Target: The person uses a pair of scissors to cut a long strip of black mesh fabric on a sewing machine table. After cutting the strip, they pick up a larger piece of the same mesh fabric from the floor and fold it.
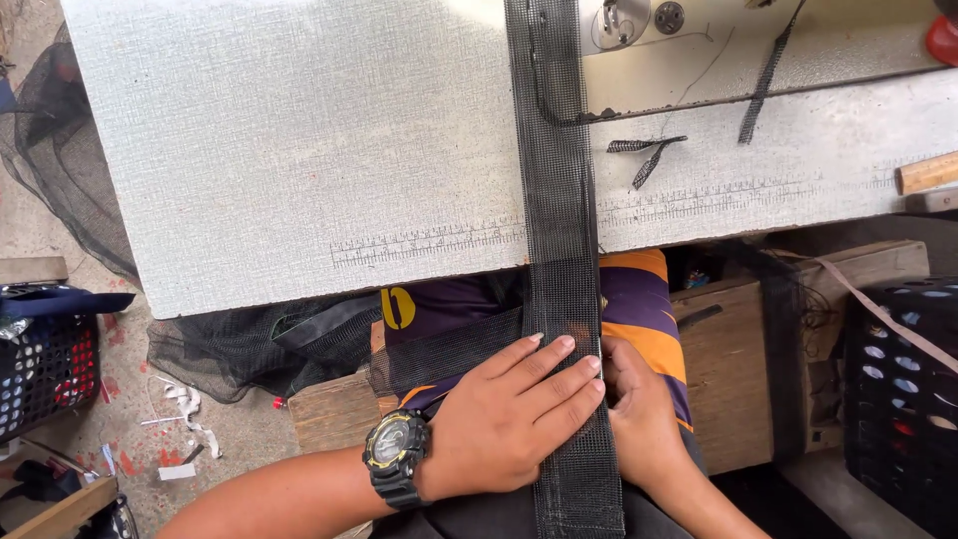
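A long black mesh strip (555,190) runs from the sewing machine (639,25) at the top, across the white table (299,150), over the edge and down to my lap. My left hand (514,419), with a black and yellow watch on the wrist, lies flat on the strip with fingers stretched out. My right hand (639,414) is beside it on the strip's right edge, fingers curled under and pinching the mesh. A wider piece of black mesh (449,349) lies under the strip on my lap.
Small black mesh scraps (649,155) lie on the table near a printed ruler scale (429,243). A wooden handle (928,172) sticks in at right. Black crates stand at the left (45,364) and right (903,389). Dark netting (249,344) hangs below the table.
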